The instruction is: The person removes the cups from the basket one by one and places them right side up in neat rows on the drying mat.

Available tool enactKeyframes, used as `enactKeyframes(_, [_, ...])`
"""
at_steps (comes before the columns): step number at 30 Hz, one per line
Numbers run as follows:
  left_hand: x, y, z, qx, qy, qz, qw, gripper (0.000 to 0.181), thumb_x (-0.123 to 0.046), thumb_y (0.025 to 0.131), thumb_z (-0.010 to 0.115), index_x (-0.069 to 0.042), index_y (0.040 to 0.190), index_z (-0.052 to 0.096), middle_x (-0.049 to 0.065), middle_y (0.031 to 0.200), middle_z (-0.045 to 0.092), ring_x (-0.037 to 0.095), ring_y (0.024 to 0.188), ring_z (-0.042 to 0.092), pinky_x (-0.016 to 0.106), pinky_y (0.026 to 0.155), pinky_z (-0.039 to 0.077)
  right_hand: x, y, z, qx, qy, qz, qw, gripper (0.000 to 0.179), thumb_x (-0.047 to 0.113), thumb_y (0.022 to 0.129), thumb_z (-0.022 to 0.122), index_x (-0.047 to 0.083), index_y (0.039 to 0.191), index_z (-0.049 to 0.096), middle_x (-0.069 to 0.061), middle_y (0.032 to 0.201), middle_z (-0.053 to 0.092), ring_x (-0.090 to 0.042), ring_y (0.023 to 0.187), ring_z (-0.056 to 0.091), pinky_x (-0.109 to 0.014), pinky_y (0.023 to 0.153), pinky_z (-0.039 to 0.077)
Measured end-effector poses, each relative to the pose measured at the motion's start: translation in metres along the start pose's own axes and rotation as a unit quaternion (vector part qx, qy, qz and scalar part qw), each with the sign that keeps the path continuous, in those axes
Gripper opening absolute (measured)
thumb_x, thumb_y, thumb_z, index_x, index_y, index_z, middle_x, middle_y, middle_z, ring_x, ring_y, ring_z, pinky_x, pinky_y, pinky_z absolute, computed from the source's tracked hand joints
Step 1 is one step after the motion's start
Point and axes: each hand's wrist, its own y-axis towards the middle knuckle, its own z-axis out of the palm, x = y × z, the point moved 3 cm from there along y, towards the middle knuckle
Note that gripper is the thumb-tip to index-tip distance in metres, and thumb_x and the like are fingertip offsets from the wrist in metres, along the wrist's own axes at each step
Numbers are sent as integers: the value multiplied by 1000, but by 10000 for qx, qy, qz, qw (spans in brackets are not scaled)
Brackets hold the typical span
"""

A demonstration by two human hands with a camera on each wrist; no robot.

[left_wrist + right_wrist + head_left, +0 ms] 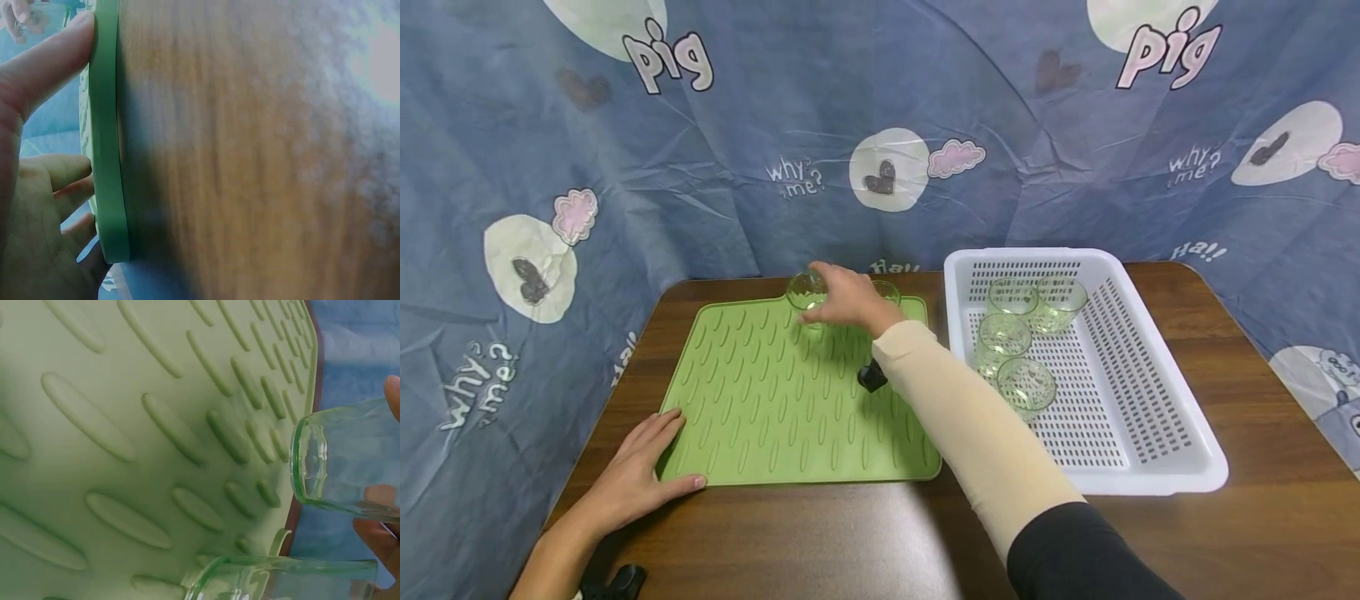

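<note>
My right hand (848, 297) holds a clear, green-tinted drinking glass (802, 292) by its sides over the far edge of a green ridged mat (752, 392). In the right wrist view the held glass (309, 459) has its base towards the mat; whether they touch I cannot tell. A second glass (889, 292) stands on the mat just right of that hand, partly hidden by it. My left hand (634, 475) rests at the mat's near left corner, fingers spread along the left side and thumb (59, 56) at the front edge.
A white perforated plastic basket (1172, 400) sits on the right of the wooden table (820, 542). Several similar glasses (1027, 385) stand along its left and far parts. Patterned blue cloth (722, 167) hangs behind the table.
</note>
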Motion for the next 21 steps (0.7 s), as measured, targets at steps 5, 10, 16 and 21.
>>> enactKeyframes(5, [-1, 0, 0, 7, -10, -5, 10000, 101, -46, 76, 81, 6, 150, 36, 30, 155, 31, 55, 143, 22, 73, 103, 28, -3, 0, 2, -117, -435, 22, 9990, 96, 61, 79, 75, 25, 156, 31, 3, 150, 52, -23, 133, 48, -48, 106, 37])
enactKeyframes(10, [0, 0, 1, 9, -22, -11, 10000, 101, -46, 77, 81, 6, 150, 36, 29, 156, 30, 55, 143, 21, 73, 102, 28, -5, -2, 3, -49, -600, 77, 9982, 94, 61, 80, 73, 25, 157, 31, 3, 154, 48, -25, 137, 43, -49, 108, 34])
enactKeyframes(16, [0, 1, 1, -17, -3, 10, 10000, 101, -46, 76, 81, 6, 150, 36, 29, 156, 31, 55, 143, 22, 73, 103, 28, -9, -4, 5, 79, -791, 155, 9967, 92, 63, 84, 69, 25, 157, 29, 1, 154, 48, -26, 140, 39, -54, 116, 25])
enactKeyframes(21, [1, 1, 1, -23, 15, 33, 10000, 101, -46, 77, 81, 6, 150, 36, 29, 156, 31, 54, 143, 22, 72, 103, 28, -12, -4, 7, 103, -896, 198, 9957, 92, 67, 84, 65, 24, 157, 29, 1, 155, 47, -27, 142, 36, -57, 120, 18])
